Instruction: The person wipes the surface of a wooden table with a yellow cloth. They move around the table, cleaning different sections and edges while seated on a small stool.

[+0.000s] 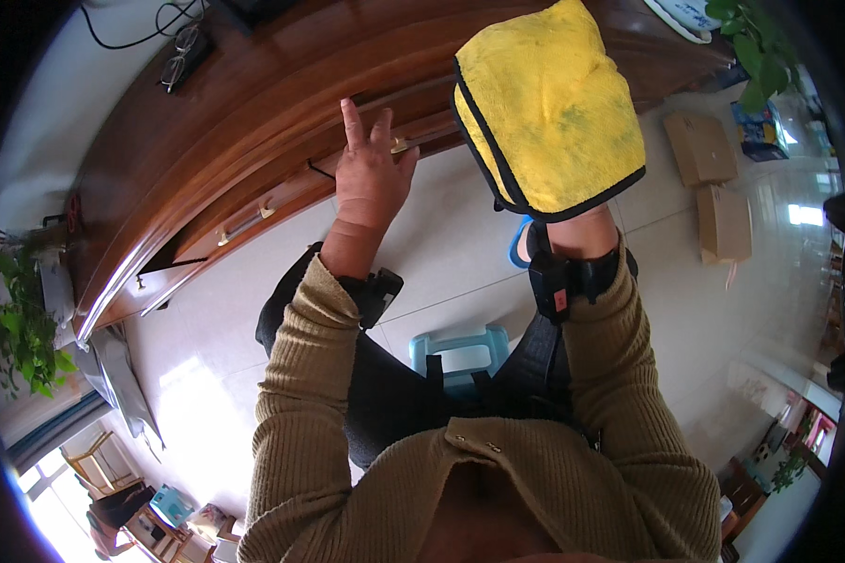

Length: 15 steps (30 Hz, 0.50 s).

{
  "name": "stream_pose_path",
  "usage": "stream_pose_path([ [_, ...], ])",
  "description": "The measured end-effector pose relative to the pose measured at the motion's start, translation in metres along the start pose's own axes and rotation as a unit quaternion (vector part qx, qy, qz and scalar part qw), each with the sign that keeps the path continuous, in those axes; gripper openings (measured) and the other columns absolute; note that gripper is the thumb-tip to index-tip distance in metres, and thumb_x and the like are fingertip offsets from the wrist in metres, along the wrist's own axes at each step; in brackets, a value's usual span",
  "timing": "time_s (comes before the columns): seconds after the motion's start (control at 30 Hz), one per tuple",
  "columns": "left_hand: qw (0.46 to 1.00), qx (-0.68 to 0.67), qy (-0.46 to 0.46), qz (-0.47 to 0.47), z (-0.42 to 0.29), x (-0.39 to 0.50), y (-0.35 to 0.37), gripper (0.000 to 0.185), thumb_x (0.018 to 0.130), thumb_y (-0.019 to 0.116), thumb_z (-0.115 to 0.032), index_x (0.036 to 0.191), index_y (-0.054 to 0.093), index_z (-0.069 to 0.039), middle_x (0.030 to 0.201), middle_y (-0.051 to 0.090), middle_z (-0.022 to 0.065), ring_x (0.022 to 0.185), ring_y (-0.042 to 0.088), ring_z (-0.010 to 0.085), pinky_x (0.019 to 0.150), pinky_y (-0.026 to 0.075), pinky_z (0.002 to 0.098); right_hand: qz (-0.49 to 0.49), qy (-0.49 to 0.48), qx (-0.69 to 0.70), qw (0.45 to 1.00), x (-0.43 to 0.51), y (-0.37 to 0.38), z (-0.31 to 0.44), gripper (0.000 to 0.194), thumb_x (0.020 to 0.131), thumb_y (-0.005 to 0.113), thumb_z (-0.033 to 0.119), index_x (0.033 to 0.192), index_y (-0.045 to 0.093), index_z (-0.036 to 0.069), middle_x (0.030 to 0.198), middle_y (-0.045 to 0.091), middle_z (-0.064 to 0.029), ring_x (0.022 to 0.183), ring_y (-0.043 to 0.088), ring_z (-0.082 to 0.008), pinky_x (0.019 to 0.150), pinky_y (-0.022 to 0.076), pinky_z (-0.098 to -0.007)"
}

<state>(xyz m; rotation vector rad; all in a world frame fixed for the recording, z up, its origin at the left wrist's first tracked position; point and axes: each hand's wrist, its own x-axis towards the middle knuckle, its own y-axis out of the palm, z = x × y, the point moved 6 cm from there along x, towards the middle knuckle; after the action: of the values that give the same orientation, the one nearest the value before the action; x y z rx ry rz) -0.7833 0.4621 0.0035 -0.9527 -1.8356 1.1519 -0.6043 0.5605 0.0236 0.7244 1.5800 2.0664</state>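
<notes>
A folded yellow plush cloth [553,112] with black edging covers my right hand [586,229]; only the wrist and heel of that hand show below it, and the fingers are hidden. The cloth bears some darker smudges. My left hand [374,165] is spread, fingers apart and nothing in it, over the front edge of a brown wooden cabinet [267,105]. Just right of its fingers is a brass-coloured drawer handle [399,146]. Several drawers at the cabinet's front stand pulled out. Both wrists wear black strapped devices.
Eyeglasses [176,63] and a black cable lie on the cabinet's left part. A blue-and-white dish [683,17] and a leafy plant [760,56] are at the upper right. Cardboard boxes [724,224] stand on the tiled floor. A light blue plastic stool [459,352] is between my legs.
</notes>
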Motion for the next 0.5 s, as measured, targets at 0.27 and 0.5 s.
stream_pose_path([
  [0.27, 0.965, 0.204, 0.166, -0.023, 0.01, 0.003, 0.025, 0.056, 0.084, 0.064, -0.034, 0.131, 0.047, -0.008, 0.146, 0.022, 0.0264, 0.13, 0.034, 0.0401, 0.09, 0.05, 0.0392, 0.026, -0.019, 0.013, 0.999, 0.007, 0.005, 0.001, 0.052, 0.098, 0.031, 0.041, 0.142, 0.029, 0.014, 0.144, 0.035, -0.007, 0.133, 0.033, -0.0233, 0.111, 0.0263, -0.0389],
  [0.5, 0.991, 0.068, 0.111, 0.0, 0.016, 0.002, 0.03, 0.049, 0.088, 0.061, -0.026, 0.13, 0.047, -0.005, 0.148, 0.02, 0.0216, 0.134, 0.029, 0.0388, 0.093, 0.048, 0.0418, 0.096, -0.048, 0.063, 0.992, 0.023, 0.022, -0.002, 0.051, 0.098, 0.031, 0.04, 0.142, 0.028, 0.014, 0.145, 0.034, -0.0067, 0.133, 0.033, -0.023, 0.111, 0.0256, -0.0385],
])
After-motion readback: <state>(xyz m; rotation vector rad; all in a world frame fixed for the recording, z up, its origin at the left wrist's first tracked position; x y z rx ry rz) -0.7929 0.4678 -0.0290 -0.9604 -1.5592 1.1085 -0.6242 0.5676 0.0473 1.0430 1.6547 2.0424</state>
